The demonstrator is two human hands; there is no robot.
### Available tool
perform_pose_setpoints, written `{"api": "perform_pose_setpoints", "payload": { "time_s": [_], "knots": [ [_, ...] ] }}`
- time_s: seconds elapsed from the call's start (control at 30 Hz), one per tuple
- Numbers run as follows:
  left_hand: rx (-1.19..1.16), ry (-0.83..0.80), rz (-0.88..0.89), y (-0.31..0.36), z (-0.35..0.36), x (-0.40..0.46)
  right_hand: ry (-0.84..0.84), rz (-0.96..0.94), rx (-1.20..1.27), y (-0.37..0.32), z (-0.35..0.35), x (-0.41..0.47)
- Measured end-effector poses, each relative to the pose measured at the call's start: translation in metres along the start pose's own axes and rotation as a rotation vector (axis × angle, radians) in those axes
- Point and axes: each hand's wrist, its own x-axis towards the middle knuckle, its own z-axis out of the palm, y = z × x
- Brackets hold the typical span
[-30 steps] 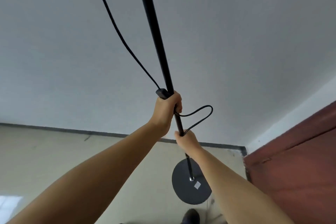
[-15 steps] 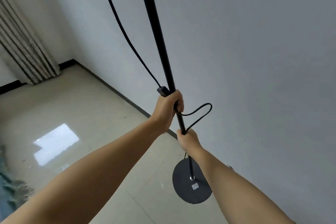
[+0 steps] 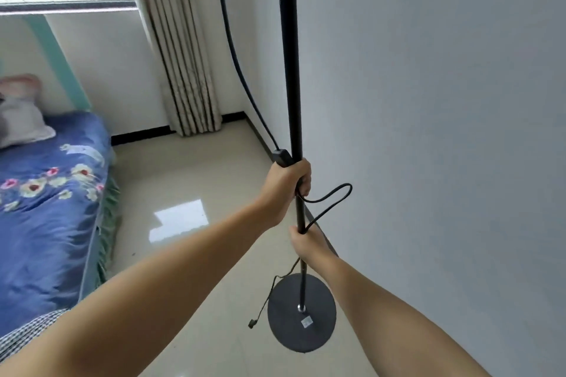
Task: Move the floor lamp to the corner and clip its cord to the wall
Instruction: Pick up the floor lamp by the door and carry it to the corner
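Note:
A black floor lamp has a thin pole (image 3: 291, 70) and a round flat base (image 3: 301, 312) that hangs just above the tiled floor. My left hand (image 3: 286, 185) is wrapped around the pole and the cord's inline switch (image 3: 282, 157). Below it my right hand (image 3: 307, 243) grips the pole together with the black cord (image 3: 237, 64). A loop of cord (image 3: 337, 197) sticks out between my hands. The cord's plug end (image 3: 252, 324) dangles left of the base. The lamp's top is out of frame.
A white wall (image 3: 428, 131) runs along the right, close to the lamp. The room corner with a beige curtain (image 3: 180, 70) lies ahead. A bed with a blue floral cover (image 3: 46, 199) fills the left. Glossy tile floor (image 3: 190, 193) lies between bed and wall.
The view has swung left: the red door is gone and the curtain, window and bed have come into sight. Both hands keep the same grip on the pole.

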Motion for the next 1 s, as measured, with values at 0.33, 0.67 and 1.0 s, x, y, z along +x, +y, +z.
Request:
{"api": "perform_pose_setpoints", "payload": {
  "time_s": [0.33, 0.67, 1.0],
  "knots": [
    [0.023, 0.203, 0.040, 0.031, -0.187, 0.198, -0.242, -0.098, -0.093, -0.152, 0.120, 0.220],
    [0.062, 0.193, 0.018, 0.081, -0.373, 0.407, -0.241, -0.158, -0.164, -0.320, 0.233, 0.417],
    [0.037, 0.213, 0.031, 0.098, -0.536, 0.637, -0.217, -0.139, -0.126, -0.460, 0.325, 0.641]
  ]
}}
